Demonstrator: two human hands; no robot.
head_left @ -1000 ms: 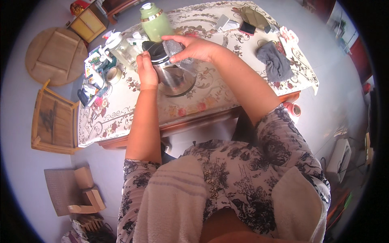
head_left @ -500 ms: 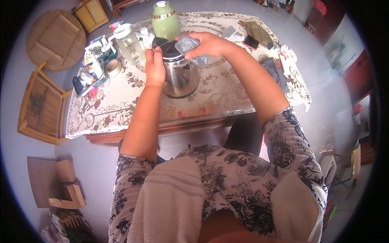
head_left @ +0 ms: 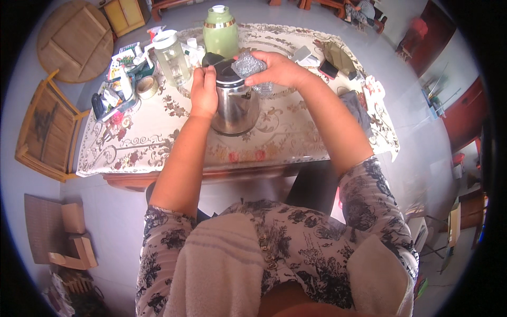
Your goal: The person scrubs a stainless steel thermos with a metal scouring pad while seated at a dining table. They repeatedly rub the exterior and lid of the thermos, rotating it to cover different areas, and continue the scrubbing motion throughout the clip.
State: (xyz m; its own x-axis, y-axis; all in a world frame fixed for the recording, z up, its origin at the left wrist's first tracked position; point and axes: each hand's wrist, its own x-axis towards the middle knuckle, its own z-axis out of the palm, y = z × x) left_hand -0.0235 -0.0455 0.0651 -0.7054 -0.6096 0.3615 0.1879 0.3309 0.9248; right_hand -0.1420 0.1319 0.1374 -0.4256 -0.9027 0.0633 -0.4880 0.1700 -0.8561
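Note:
A shiny stainless-steel kettle [head_left: 232, 112] with a black top stands upright on the patterned tablecloth in front of me. My left hand [head_left: 204, 94] grips its upper left side near the black part, fingers closed around the edge. In my right hand [head_left: 274, 70] is a silvery-grey mesh scrubbing cloth [head_left: 248, 66], pinched between thumb and fingers. The cloth presses against the right of the kettle's black rim, and part of it hangs down behind my thumb. My fingertips on the far side of the kettle are hidden.
Behind the kettle stand a clear glass jug [head_left: 173, 64] and a green thermos flask [head_left: 220, 34]. A tape roll [head_left: 147, 87] and a tray of small items [head_left: 120, 98] lie at left. At right are an olive-coloured pouch [head_left: 339, 59] and a grey cloth [head_left: 355, 108].
The whole view has shifted slightly, with the table items a little lower. My right hand and the cloth stay at the kettle's rim, and my left hand keeps its grip.

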